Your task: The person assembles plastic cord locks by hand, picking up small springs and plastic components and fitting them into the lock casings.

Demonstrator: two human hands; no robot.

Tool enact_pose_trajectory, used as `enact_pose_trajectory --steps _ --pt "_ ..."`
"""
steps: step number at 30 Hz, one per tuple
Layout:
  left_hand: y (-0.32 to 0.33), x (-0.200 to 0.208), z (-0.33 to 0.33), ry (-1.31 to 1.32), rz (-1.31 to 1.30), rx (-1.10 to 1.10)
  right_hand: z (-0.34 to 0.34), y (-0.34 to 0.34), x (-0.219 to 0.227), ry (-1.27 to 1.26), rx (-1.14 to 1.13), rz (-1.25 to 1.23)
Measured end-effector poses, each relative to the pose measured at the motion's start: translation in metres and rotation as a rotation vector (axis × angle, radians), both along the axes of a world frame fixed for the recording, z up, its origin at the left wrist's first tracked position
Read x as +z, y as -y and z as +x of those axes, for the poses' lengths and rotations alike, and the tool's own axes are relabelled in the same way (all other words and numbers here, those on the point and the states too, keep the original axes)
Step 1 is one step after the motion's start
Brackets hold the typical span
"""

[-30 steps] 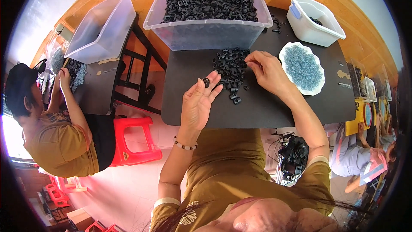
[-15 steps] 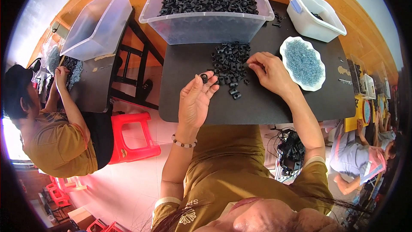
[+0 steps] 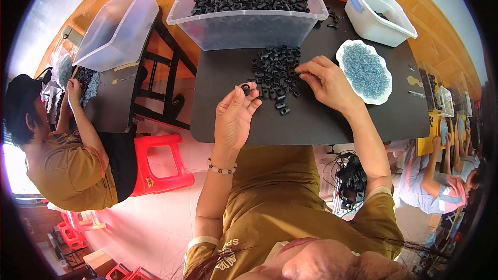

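Between the thumb and fingers of my left hand [image 3: 232, 124] is a small black plastic part [image 3: 246, 89] with a round opening, held just above the table, left of a loose pile of similar black parts [image 3: 275, 70]. My right hand [image 3: 332, 85] is at the pile's right edge, thumb and fingertips drawn together. Whether a tiny piece sits in that pinch is too small to make out. Beside the right hand stands a white scalloped dish [image 3: 381, 98] heaped with tiny clear bluish pieces [image 3: 364, 71].
Behind the pile, a large translucent bin [image 3: 244, 33] is heaped with black parts. A white tub [image 3: 378, 28] stands at the back right. To the left, a co-worker [image 3: 72, 171] sits at another dark table, near a red stool [image 3: 161, 166]. More people work at the far right.
The view has shifted slightly. The black part in my left hand has tilted a little, its opening now showing more. My right hand stays by the pile.
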State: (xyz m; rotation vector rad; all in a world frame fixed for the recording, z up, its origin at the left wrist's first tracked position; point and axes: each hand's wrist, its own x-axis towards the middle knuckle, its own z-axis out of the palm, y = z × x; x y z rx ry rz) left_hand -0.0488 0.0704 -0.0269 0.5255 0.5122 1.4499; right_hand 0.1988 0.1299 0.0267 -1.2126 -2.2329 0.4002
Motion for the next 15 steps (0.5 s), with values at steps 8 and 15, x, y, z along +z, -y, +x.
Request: enact_pose_trajectory --steps 8,15 --pt "-0.0012 -0.0021 0.0003 0.051 0.026 -0.038 -0.0028 -0.0012 -0.0079 0.086 0.168 0.085" --pt "-0.0002 -0.0013 -0.0012 0.038 0.032 -0.054 -0.0036 0.0005 -0.006 0.155 0.098 0.083"
